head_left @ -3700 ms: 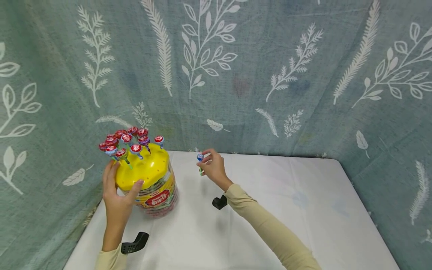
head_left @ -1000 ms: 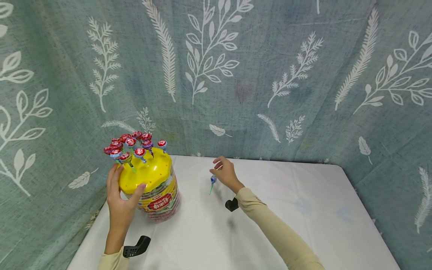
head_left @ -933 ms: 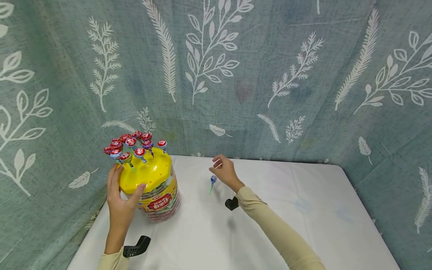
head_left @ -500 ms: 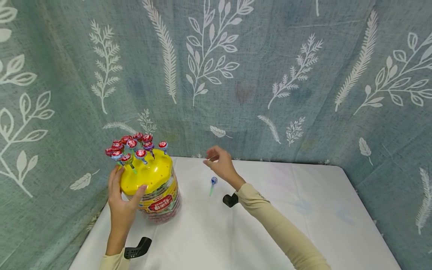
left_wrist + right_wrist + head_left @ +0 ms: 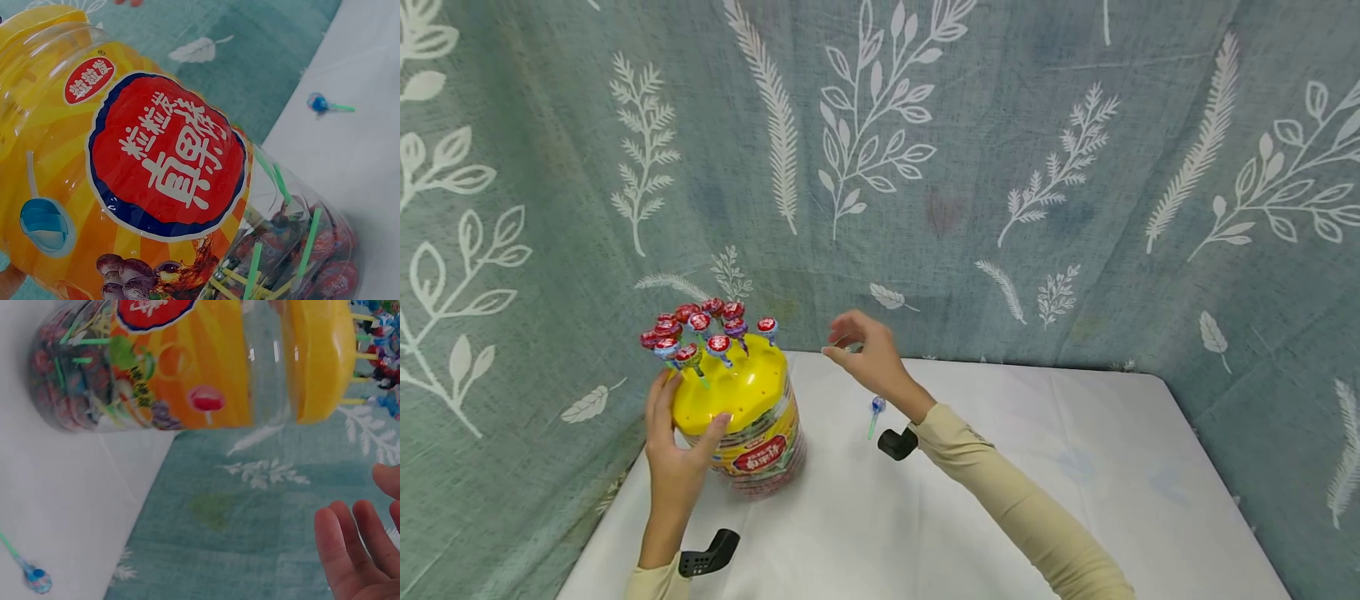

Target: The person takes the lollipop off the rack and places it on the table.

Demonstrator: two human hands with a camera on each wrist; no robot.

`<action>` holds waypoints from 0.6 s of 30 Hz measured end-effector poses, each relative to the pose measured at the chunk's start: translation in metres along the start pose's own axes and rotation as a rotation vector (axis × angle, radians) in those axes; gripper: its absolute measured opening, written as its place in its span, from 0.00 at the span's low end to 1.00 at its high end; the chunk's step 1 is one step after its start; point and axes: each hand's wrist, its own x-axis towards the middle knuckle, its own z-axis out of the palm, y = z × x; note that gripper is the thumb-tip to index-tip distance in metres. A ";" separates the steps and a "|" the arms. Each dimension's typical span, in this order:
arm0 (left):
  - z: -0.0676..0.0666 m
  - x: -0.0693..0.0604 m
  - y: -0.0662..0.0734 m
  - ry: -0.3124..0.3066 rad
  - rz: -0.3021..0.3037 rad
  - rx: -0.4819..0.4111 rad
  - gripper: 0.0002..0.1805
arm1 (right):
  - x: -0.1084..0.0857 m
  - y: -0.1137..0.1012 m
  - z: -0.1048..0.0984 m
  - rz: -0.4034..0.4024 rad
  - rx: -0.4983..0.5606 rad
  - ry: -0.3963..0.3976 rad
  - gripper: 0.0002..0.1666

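My left hand (image 5: 677,471) grips the near left side of the yellow lid (image 5: 730,385), thumb at the front, fingers behind. The lid tops a clear jar (image 5: 767,462) with a yellow and red label, standing on the table's left part. Several wrapped lollipops (image 5: 718,344) stand in holes in the lid. More lollipops (image 5: 331,275) fill the jar's bottom. My right hand (image 5: 872,358) is in the air right of the jar, fingers loosely bent, holding nothing. One blue lollipop with a green stick (image 5: 877,406) lies on the table below my right wrist.
The table has a white cloth (image 5: 1037,483). Behind it and at both sides hangs a green curtain (image 5: 970,208) with white leaf prints. A black wrist device (image 5: 709,554) is at my left cuff, another (image 5: 897,444) at my right wrist.
The blue lollipop, earlier pinched in my right hand, now lies on the table. My right hand has let go of it, then moved left and up toward the jar. My left hand keeps its grip.
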 end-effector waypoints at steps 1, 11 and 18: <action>0.000 -0.001 0.000 0.000 -0.001 0.000 0.45 | 0.000 -0.007 0.000 0.000 0.009 -0.008 0.17; 0.000 -0.005 0.032 0.008 0.014 -0.011 0.42 | 0.017 0.001 0.021 -0.014 -0.012 -0.034 0.19; 0.000 -0.004 0.031 0.009 0.007 -0.021 0.41 | 0.026 -0.005 0.036 -0.056 -0.003 -0.058 0.20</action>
